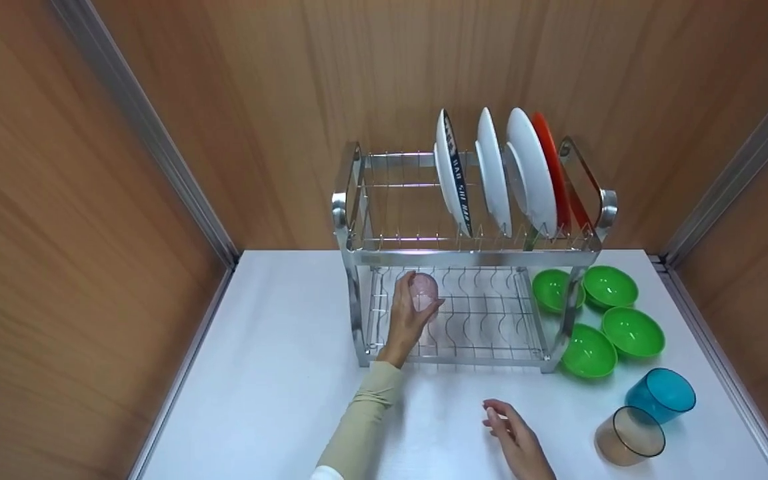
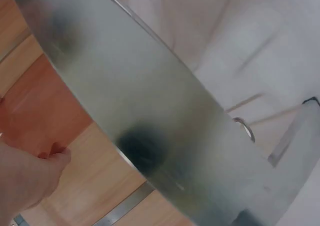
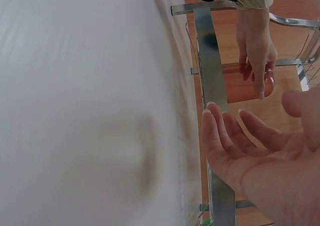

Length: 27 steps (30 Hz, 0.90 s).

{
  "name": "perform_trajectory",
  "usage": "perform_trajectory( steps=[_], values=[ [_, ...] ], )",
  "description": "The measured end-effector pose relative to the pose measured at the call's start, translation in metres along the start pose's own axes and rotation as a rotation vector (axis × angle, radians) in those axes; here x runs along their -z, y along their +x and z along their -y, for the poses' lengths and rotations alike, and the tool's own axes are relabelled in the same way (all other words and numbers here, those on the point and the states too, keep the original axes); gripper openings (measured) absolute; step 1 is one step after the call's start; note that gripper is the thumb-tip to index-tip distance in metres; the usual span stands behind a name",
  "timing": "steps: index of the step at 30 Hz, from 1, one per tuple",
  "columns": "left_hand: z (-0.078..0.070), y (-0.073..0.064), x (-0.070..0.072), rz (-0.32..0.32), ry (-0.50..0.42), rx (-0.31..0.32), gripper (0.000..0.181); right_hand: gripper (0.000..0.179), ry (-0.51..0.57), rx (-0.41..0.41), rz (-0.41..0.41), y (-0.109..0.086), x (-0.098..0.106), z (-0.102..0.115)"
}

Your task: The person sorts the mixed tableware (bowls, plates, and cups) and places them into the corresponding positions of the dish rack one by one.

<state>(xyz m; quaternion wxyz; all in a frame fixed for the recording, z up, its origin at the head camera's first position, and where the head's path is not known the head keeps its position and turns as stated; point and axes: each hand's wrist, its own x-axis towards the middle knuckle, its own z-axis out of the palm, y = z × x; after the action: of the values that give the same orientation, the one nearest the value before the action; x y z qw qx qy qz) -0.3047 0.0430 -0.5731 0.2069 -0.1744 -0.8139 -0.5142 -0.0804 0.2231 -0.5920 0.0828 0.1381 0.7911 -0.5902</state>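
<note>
A pink see-through cup (image 1: pixel 425 287) is in my left hand (image 1: pixel 404 323), at the left part of the lower tier of a metal dish rack (image 1: pixel 471 259). Thumb and fingers grip the cup's sides. In the left wrist view, a broad metal bar (image 2: pixel 135 85) of the rack crosses close to the camera, and the left hand (image 2: pixel 37 176) shows at the lower left with the cup out of sight. My right hand (image 1: pixel 521 440) hovers over the white table in front of the rack, holding nothing. The right wrist view shows its fingers (image 3: pixel 250 131) loosely bent.
Three white plates, one with a dark lettered rim (image 1: pixel 459 177), and a red plate (image 1: pixel 553 170) stand upright in the upper tier. Several green bowls (image 1: pixel 633 332) sit by the rack's right side. A blue cup (image 1: pixel 661 395) and a brown cup (image 1: pixel 629 437) stand at the front right.
</note>
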Motion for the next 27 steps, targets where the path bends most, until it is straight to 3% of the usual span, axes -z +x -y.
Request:
perform_trajectory(
  steps=[4,11,14,21,27],
  values=[
    [0.008,0.012,-0.006,-0.016,0.036,0.036,0.076,0.062,0.004,0.012,-0.003,-0.001,0.001,-0.004],
    [0.023,0.028,-0.008,-0.044,0.089,-0.054,0.090,0.067,0.016,-0.012,-0.011,-0.003,0.005,-0.007],
    [0.027,0.032,-0.009,-0.046,0.095,-0.063,0.094,0.065,0.011,-0.018,-0.020,-0.003,0.007,-0.008],
    [0.033,0.037,-0.012,-0.059,0.145,-0.039,0.087,0.063,0.011,-0.018,-0.021,-0.004,0.009,-0.009],
    [0.031,0.043,-0.015,-0.042,0.146,0.035,0.073,0.065,0.016,-0.031,-0.028,-0.003,0.013,-0.011]
  ],
)
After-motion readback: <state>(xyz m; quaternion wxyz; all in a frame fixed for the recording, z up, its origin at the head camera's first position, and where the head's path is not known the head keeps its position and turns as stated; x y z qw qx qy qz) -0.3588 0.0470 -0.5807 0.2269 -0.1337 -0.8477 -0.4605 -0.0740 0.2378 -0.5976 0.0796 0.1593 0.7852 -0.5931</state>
